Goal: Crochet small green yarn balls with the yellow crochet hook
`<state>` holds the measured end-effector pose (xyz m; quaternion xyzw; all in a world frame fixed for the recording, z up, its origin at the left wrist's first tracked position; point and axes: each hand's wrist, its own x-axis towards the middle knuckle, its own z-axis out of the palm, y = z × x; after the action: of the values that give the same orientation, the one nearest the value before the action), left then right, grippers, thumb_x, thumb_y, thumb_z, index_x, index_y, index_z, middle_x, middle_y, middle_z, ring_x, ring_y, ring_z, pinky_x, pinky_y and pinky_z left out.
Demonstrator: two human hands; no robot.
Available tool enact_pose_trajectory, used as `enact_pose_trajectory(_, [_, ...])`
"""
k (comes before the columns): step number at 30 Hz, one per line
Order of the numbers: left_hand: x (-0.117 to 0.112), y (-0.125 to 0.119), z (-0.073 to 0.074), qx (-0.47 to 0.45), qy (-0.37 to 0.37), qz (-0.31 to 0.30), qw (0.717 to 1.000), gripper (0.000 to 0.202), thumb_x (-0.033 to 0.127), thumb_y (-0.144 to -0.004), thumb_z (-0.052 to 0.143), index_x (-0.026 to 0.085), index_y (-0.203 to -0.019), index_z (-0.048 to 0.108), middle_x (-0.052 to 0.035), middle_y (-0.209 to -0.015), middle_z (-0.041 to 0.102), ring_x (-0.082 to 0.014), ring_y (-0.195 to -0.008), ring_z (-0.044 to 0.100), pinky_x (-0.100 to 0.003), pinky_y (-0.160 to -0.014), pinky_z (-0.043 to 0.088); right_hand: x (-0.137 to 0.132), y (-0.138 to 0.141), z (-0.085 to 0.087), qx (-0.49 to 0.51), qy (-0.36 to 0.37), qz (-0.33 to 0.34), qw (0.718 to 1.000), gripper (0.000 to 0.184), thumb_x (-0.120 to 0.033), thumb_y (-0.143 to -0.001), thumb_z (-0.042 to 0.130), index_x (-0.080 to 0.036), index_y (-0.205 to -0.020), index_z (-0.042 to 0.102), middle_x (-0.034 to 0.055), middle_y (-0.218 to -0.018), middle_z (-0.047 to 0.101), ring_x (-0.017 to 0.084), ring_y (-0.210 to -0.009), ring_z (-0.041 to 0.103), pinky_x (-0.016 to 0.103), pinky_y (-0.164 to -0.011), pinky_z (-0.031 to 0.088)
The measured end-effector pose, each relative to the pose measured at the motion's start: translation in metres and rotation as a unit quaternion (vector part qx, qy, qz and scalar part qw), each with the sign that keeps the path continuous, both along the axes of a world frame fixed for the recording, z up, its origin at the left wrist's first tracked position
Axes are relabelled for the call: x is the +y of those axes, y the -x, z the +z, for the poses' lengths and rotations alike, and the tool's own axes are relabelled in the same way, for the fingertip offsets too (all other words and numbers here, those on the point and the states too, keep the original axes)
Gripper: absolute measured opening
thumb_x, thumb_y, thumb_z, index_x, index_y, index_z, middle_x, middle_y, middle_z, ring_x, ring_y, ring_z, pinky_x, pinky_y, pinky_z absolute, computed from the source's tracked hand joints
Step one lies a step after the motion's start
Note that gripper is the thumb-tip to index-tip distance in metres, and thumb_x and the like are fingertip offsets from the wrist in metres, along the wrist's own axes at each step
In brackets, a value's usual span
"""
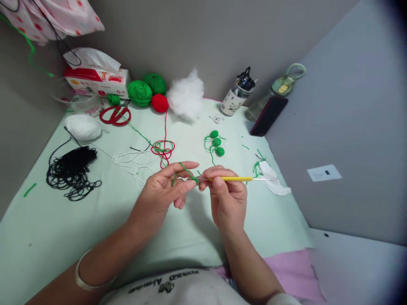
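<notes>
My right hand (227,192) grips a crochet hook (235,178) by its yellow handle, the thin metal shaft pointing left. Between thumb and fingers, my left hand (167,186) pinches a small bit of green crochet work (194,181), and green yarn (186,169) runs over its raised index finger. The hook's tip is at the green work, partly hidden by my left thumb. Just beyond my hands lie three small green crocheted balls (216,142) with loose yarn tails. Loops of red yarn (163,149) mixed with green rest on the cloth to their left.
Red-handled scissors (115,115), a tissue box (97,80), green yarn balls (140,93), a red yarn ball (160,103) and white stuffing (186,95) line the back. Black yarn (74,169) lies left. A pen jar (235,99), phone (269,115) and bottle (281,87) stand right, near white scraps (272,178).
</notes>
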<state>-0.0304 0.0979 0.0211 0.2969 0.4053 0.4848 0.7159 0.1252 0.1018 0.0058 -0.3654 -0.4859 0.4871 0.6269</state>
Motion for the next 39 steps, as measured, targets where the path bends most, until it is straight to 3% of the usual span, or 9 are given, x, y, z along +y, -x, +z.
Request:
enact_pose_trajectory(4, [0.003,0.003,0.005,-0.053,0.040,-0.042,0.997,0.040,0.024,-0.084,0.081,0.030,-0.123,0.077,0.0029,-0.088,0.062,0.0014,-0.042,0.031,-0.018,-0.041,0.029,0.003,0.001,0.003,0.040,0.048,-0.010,0.998,0.016,-0.039,-0.090,0.075,-0.024,-0.088,0.077,0.0004,-0.081,0.074,0.012,-0.061,0.068,0.026,-0.059,0.058])
enact_pose_trajectory(10, [0.005,0.007,0.003,-0.140,0.068,-0.096,0.983,0.036,0.020,-0.087,0.077,0.023,-0.123,0.078,0.0097,-0.056,0.040,-0.0018,-0.042,0.016,-0.016,-0.041,0.022,0.007,-0.003,0.005,0.062,0.105,0.011,0.992,0.019,-0.041,-0.088,0.076,-0.022,-0.084,0.074,-0.0016,-0.068,0.069,0.011,-0.055,0.062,0.024,-0.058,0.057])
enact_pose_trajectory(17, [0.005,0.008,0.002,-0.137,0.067,-0.076,0.985,0.025,0.018,-0.082,0.078,0.024,-0.106,0.083,0.0009,-0.080,0.063,0.0020,-0.042,0.019,-0.016,-0.040,0.024,0.005,-0.009,0.003,0.089,0.111,0.039,0.989,0.015,-0.037,-0.091,0.074,-0.023,-0.086,0.076,-0.0009,-0.071,0.070,0.010,-0.057,0.060,0.023,-0.055,0.054])
enact_pose_trajectory(20, [0.002,0.004,0.001,-0.053,0.026,-0.039,0.997,0.030,0.020,-0.082,0.081,0.028,-0.111,0.082,0.0011,-0.086,0.065,-0.0009,-0.046,0.033,-0.018,-0.042,0.030,0.003,-0.005,0.003,0.036,0.045,0.044,0.997,0.012,-0.036,-0.094,0.071,-0.026,-0.090,0.078,0.0008,-0.083,0.075,0.012,-0.064,0.066,0.026,-0.059,0.057])
enact_pose_trajectory(26, [-0.002,-0.003,0.001,0.029,-0.025,0.016,0.999,0.029,0.024,-0.083,0.083,0.029,-0.112,0.081,0.0039,-0.082,0.062,-0.0048,-0.054,0.047,-0.019,-0.052,0.042,-0.007,0.003,0.002,-0.160,-0.111,-0.058,0.979,0.015,-0.023,-0.099,0.065,-0.029,-0.103,0.079,0.0042,-0.096,0.079,0.020,-0.088,0.073,0.036,-0.073,0.062])
enact_pose_trajectory(32, [0.001,-0.004,-0.001,-0.099,0.070,-0.002,0.993,0.031,0.023,-0.083,0.083,0.021,-0.114,0.081,0.0066,-0.069,0.052,-0.0021,-0.049,0.039,-0.014,-0.048,0.040,-0.012,-0.003,-0.004,-0.362,-0.259,-0.099,0.890,0.037,-0.009,-0.096,0.064,-0.032,-0.123,0.075,0.0078,-0.117,0.076,0.021,-0.101,0.072,0.038,-0.083,0.062])
enact_pose_trajectory(34, [0.004,-0.002,-0.003,-0.133,0.101,-0.023,0.986,0.027,0.021,-0.082,0.084,0.017,-0.109,0.082,0.0061,-0.070,0.052,-0.0008,-0.049,0.035,-0.012,-0.047,0.038,-0.008,-0.007,0.000,-0.311,-0.223,-0.098,0.919,0.030,-0.010,-0.096,0.064,-0.029,-0.117,0.076,0.0068,-0.104,0.077,0.020,-0.094,0.072,0.036,-0.077,0.062])
enact_pose_trajectory(37, [0.005,-0.002,-0.004,-0.113,0.079,0.012,0.990,0.025,0.017,-0.081,0.084,0.019,-0.106,0.083,0.0041,-0.075,0.058,-0.0018,-0.055,0.044,-0.011,-0.053,0.043,-0.001,-0.007,0.006,-0.159,-0.110,-0.067,0.979,0.019,-0.017,-0.100,0.061,-0.026,-0.103,0.078,0.0027,-0.085,0.072,0.016,-0.069,0.067,0.031,-0.060,0.058])
enact_pose_trajectory(39, [0.003,-0.005,-0.003,-0.068,0.033,0.048,0.996,0.029,0.015,-0.083,0.082,0.023,-0.111,0.082,0.0040,-0.077,0.061,-0.0042,-0.066,0.053,-0.011,-0.064,0.047,0.000,-0.004,0.005,-0.129,-0.079,-0.046,0.987,0.019,-0.020,-0.101,0.060,-0.026,-0.100,0.078,0.0021,-0.085,0.071,0.014,-0.065,0.066,0.030,-0.057,0.057])
